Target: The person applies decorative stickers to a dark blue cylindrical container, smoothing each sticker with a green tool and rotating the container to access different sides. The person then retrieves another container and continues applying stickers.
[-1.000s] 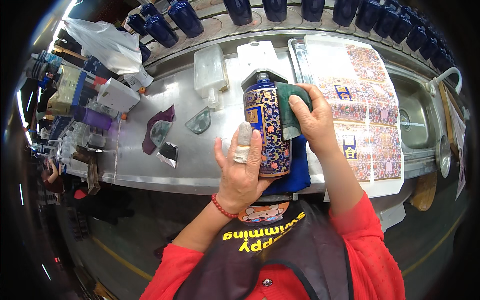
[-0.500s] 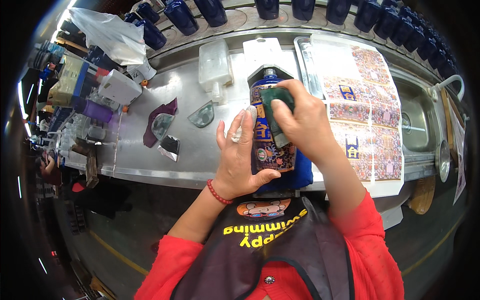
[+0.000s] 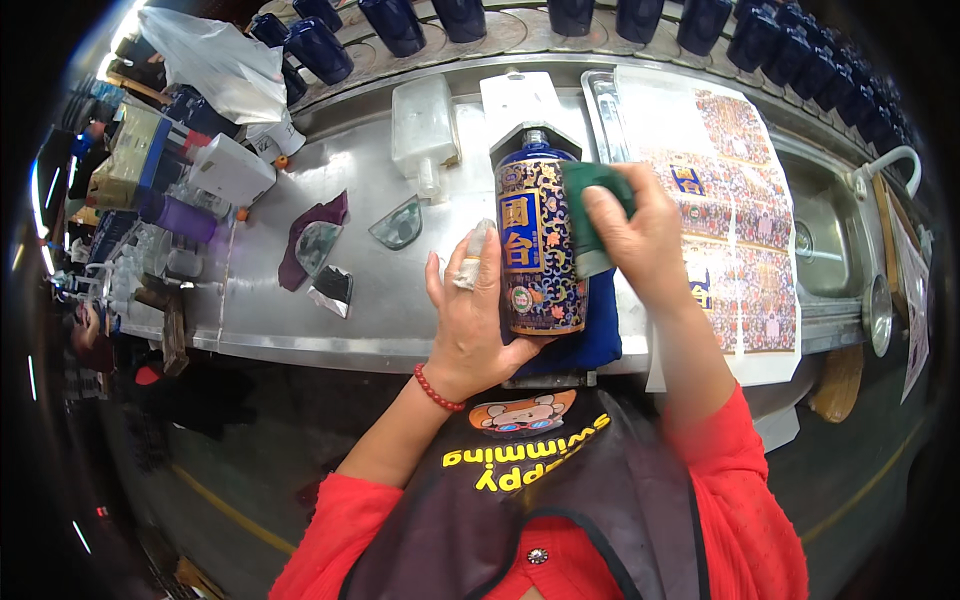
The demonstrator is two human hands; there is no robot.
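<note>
A dark blue bottle [image 3: 543,245] with a flowered, gold-bordered label lies with its neck pointing away from me, cradled at an angled grey holder [image 3: 566,140]. My left hand [image 3: 468,320] grips it from the left, fingers along its side and thumb by its base; two fingertips wear white wraps. In my right hand [image 3: 640,235] is a flat dark green pad [image 3: 590,225], pinched under thumb and fingers at the bottle's right edge. Whether the pad touches the label there is hard to see. Part of a blue cloth [image 3: 598,335] shows beneath and beside the bottle.
Printed label sheets [image 3: 740,240] lie right of the bottle, before a sink [image 3: 830,265]. Leftward are a half-round clear piece [image 3: 397,224], a maroon cloth [image 3: 296,262] and a foil scrap [image 3: 331,288]. A clear empty bottle [image 3: 424,125] lies behind. Blue bottles [image 3: 393,25] line a conveyor [image 3: 480,42].
My right hand and the green pad have moved right, from across the label's front to the bottle's right edge, uncovering the label. My left hand still holds the bottle.
</note>
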